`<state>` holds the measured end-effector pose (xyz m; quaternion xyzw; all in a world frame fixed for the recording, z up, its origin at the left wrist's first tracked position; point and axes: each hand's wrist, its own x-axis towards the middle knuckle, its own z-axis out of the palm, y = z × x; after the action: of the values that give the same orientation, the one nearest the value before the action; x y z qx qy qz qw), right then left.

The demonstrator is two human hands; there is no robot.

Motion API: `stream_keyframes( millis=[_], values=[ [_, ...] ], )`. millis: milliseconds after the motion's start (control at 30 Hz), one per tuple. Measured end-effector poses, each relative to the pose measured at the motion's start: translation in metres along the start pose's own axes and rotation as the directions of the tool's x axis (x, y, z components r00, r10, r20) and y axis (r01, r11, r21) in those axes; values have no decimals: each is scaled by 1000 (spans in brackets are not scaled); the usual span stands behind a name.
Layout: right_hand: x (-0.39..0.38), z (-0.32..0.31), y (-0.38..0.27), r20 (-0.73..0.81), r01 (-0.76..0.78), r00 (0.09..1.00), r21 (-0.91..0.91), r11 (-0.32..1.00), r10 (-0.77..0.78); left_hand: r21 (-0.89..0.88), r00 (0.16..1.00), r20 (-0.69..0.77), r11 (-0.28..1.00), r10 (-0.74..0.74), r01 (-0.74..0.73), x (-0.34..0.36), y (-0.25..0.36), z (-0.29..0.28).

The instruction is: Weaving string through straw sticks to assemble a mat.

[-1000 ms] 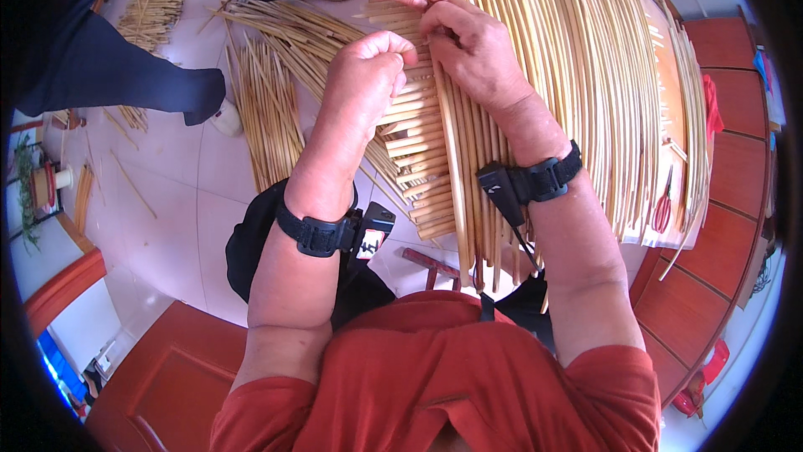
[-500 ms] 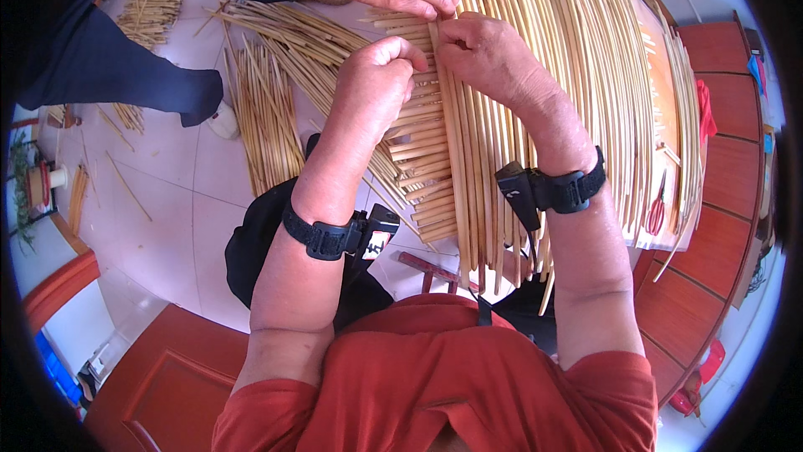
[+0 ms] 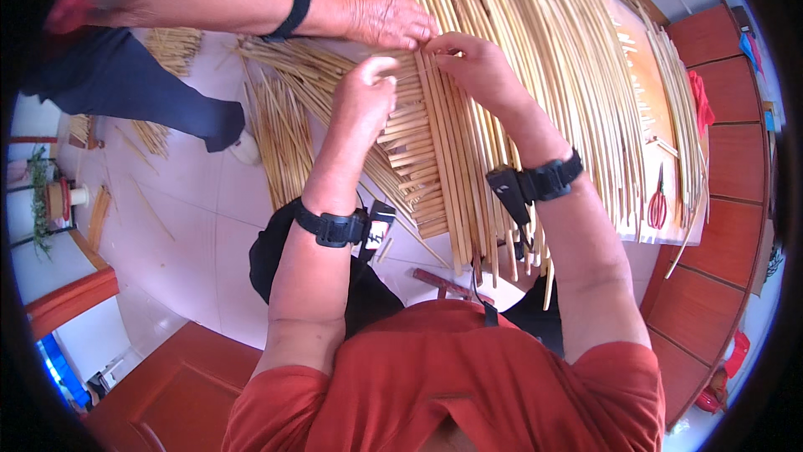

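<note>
Left hand (image 3: 365,92) curled, fingers pinched together on cross strips of the woven bamboo mat (image 3: 502,101), which lies right under both hands on the tabletop (image 3: 711,159). Right hand (image 3: 473,63) just beside it, fingertips clamped on an upright strip near the mat's woven edge. Co-worker's hand (image 3: 385,19) just beyond, touching the same strips w/ fingers pressed down. Loose bamboo strips (image 3: 280,130) on the floor, left of left hand. Red scissors (image 3: 657,205) well to the right, past right wrist. Black wristbands on both forearms.
</note>
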<state>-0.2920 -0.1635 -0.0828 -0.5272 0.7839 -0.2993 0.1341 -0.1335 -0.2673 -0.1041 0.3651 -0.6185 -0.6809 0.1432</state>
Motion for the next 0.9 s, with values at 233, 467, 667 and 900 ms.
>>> stream_keyframes(
  millis=[233,467,667,900],
  values=[
    [-141,-95,38,-325,-281,784,573,770,528,842,715,-477,497,510,207,-53,24,-104],
    [-264,-125,118,-616,-525,760,-390,757,209,742,709,-143,549,690,-384,-92,-6,-22],
    [-270,-128,137,-403,-540,835,-468,700,374,785,810,72,467,582,-406,-96,-25,94],
    [-247,-150,152,-335,-460,885,-518,722,323,964,969,-127,254,210,71,-97,-18,138]
  ],
)
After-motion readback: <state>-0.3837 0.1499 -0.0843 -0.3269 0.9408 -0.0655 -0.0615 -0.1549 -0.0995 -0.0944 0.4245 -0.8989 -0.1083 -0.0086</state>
